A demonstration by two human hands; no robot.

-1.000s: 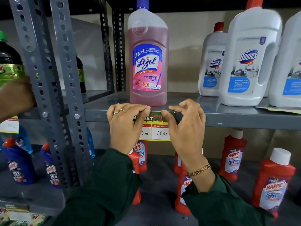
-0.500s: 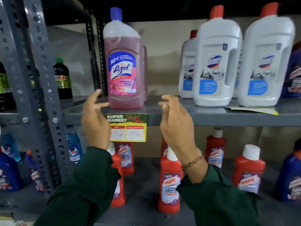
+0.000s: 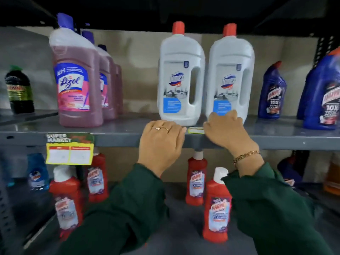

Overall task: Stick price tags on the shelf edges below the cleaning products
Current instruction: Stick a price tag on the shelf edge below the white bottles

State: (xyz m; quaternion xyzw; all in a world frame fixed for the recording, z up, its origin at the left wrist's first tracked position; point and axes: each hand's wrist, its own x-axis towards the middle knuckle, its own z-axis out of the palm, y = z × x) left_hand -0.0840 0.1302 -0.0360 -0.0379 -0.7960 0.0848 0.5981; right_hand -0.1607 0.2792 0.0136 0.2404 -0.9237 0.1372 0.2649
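Hands rest on the front of the grey shelf [image 3: 117, 134], below two white bottles [image 3: 181, 78]. The left hand [image 3: 161, 142] lies knuckles-up over the shelf edge, its fingers [image 3: 174, 128] curled down; whether they hold anything cannot be told. The right hand [image 3: 225, 129] sits just beside it, fingers bent on the shelf top against the base of the right-hand white bottle. Between the two hands a strip of a yellow-edged tag [image 3: 196, 130] shows on the shelf — both hands touch its ends, but a grip cannot be made out. Further left, a green and yellow price tag [image 3: 69, 149] hangs from the shelf edge under the pink bottles [image 3: 77, 80]. Red bottles [image 3: 217, 207] stand on the shelf below.
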